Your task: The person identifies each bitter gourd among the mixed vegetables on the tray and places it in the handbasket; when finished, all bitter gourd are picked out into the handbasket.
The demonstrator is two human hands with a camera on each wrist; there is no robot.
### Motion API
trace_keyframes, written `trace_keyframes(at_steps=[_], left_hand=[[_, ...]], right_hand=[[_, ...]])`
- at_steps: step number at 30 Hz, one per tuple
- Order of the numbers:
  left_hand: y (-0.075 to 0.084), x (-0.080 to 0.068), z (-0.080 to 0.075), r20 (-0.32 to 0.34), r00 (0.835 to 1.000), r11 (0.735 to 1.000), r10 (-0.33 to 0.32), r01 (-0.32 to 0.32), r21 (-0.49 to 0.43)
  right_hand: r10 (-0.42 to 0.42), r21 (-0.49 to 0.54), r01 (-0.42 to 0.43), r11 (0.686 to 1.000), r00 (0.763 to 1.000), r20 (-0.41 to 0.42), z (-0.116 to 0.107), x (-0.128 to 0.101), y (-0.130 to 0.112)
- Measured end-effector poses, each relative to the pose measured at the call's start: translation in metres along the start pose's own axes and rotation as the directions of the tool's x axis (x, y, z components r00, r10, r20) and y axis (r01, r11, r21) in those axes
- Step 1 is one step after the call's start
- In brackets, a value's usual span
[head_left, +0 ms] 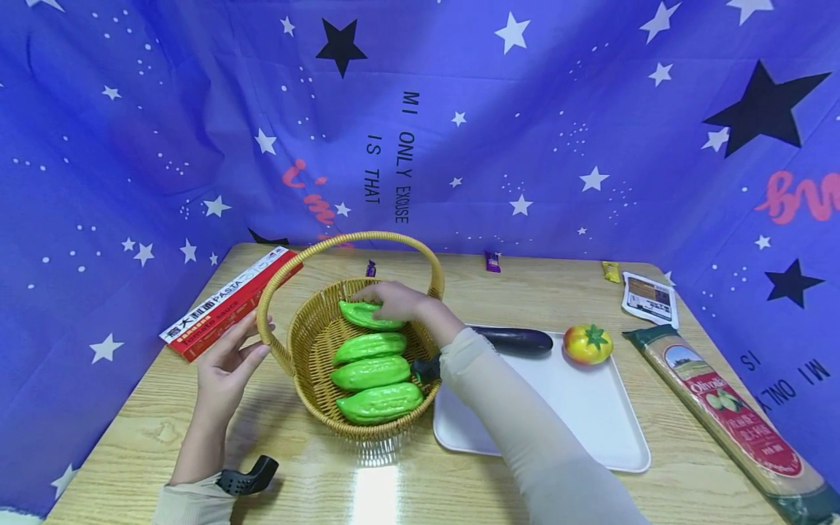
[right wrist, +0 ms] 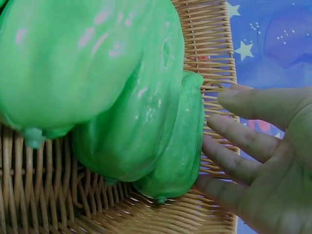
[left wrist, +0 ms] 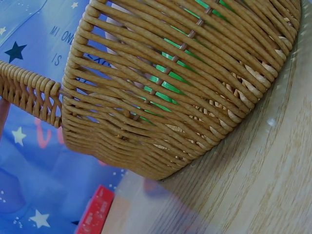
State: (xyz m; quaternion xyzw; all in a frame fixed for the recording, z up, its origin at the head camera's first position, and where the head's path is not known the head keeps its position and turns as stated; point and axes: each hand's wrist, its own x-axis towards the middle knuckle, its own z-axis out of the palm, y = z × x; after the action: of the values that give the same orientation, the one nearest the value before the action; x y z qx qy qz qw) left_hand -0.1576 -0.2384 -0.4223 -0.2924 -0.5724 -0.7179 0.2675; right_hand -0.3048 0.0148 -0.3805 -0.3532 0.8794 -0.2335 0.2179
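In the head view a wicker basket (head_left: pixel 308 397) with a tall hoop handle (head_left: pixel 354 237) stands on the table, holding several glossy green toy bitter melons (head_left: pixel 370 373). At the handle's left foot, my left hand (head_left: pixel 226 368) pinches it between thumb and fingers. My right hand (head_left: pixel 394 300) reaches inside the basket over the farthest bitter melon (head_left: pixel 367 315). The right wrist view has that hand's fingers (right wrist: pixel 239 134) spread and extended, tips right beside a bitter melon (right wrist: pixel 173 146). A dark eggplant (head_left: pixel 518 340) lies partly hidden beneath my right forearm.
Right of the basket, a white tray (head_left: pixel 564 408) carries the eggplant and a red-yellow tomato (head_left: pixel 588 344). A red pasta box (head_left: pixel 230 302) lies left, a spaghetti bag (head_left: pixel 728 415) right. Small wrapped candies (head_left: pixel 493 261) and a white packet (head_left: pixel 650 299) lie toward the back.
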Motion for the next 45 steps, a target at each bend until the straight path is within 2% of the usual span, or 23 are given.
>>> trace_keyframes(at_steps=[10,20,25,32,35,37,38,41,43,45], left_hand=[[-0.001,0.0,-0.001,0.001,1.0,1.0,0.005,-0.005,0.002],[-0.002,0.001,0.001,-0.002,1.0,1.0,0.005,-0.005,0.004],[-0.004,0.002,0.001,0.001,1.0,1.0,0.004,-0.004,0.002],[-0.006,0.004,-0.001,0.018,1.0,1.0,0.015,-0.015,0.005],[-0.004,0.007,-0.002,-0.009,1.0,0.998,0.012,-0.011,0.066],[0.0,0.013,-0.001,-0.078,0.997,0.985,-0.011,0.024,0.17],[0.004,0.018,0.0,-0.125,0.992,0.969,-0.029,0.059,0.239],[0.021,0.037,0.007,-0.283,0.958,0.894,-0.047,0.167,0.415],[0.035,0.054,0.016,-0.345,0.938,0.849,-0.02,0.198,0.49],[0.05,0.071,0.029,-0.35,0.935,0.818,0.055,0.159,0.552]], right_hand=[[-0.022,0.047,0.022,0.999,1.0,-0.003,-0.003,-0.001,0.002],[0.011,0.049,-0.011,0.999,1.0,0.005,-0.003,-0.002,0.002],[0.003,0.045,-0.002,0.999,1.0,-0.013,-0.005,-0.004,0.0],[-0.03,0.052,0.034,0.998,0.997,-0.073,-0.014,-0.023,-0.013],[-0.048,0.034,0.052,0.998,0.993,-0.105,-0.018,-0.042,-0.02],[-0.075,0.015,0.078,0.997,0.989,-0.125,-0.021,-0.057,-0.023],[-0.087,0.011,0.089,0.996,0.987,-0.136,-0.022,-0.064,-0.023],[-0.113,0.054,0.122,0.991,0.982,-0.149,-0.027,-0.09,-0.025],[-0.106,0.083,0.123,0.989,0.977,-0.183,-0.03,-0.109,-0.025],[-0.091,0.098,0.119,0.988,0.964,-0.251,-0.034,-0.128,-0.025]])
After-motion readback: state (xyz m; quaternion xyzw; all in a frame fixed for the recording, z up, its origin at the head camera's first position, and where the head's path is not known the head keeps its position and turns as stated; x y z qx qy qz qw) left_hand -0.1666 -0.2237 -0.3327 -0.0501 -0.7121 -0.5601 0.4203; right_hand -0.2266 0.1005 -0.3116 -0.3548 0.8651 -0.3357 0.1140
